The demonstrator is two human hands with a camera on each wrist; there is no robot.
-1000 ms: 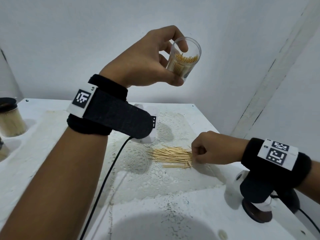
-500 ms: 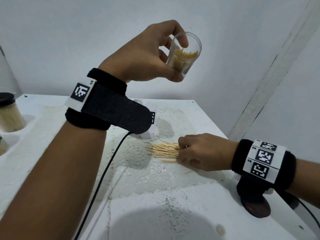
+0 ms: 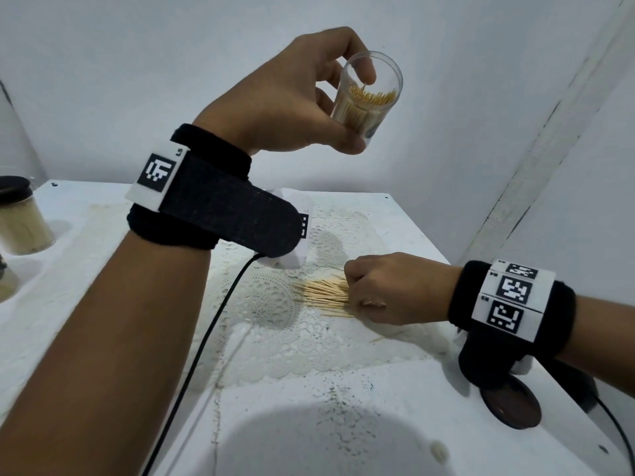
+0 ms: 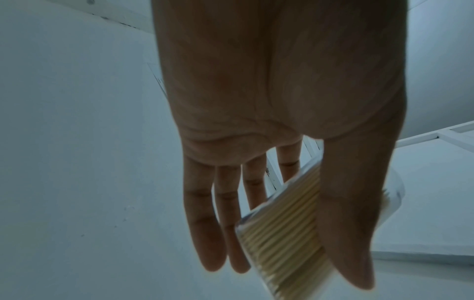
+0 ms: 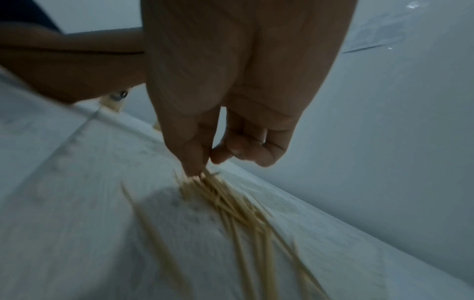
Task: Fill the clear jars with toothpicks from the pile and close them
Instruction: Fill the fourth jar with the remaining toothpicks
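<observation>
While your white table (image 3: 103, 304) carries the lace mat (image 3: 309, 338) that keeps the sticks from rolling, your left hand (image 3: 285, 108) grips the open clear jar (image 3: 369, 97) aloft and tilted, mouth ready for loading. Low on the mat, your right hand (image 3: 388, 290) curls thumb against fingers, pinching toothpicks at the pile's (image 3: 323, 293) near end. One capped, full jar (image 3: 20, 221) waits far left.

Clear glossy plastic jar (image 3: 367, 97), pale wooden toothpicks (image 3: 323, 293), white lace cloth (image 3: 292, 338)
</observation>
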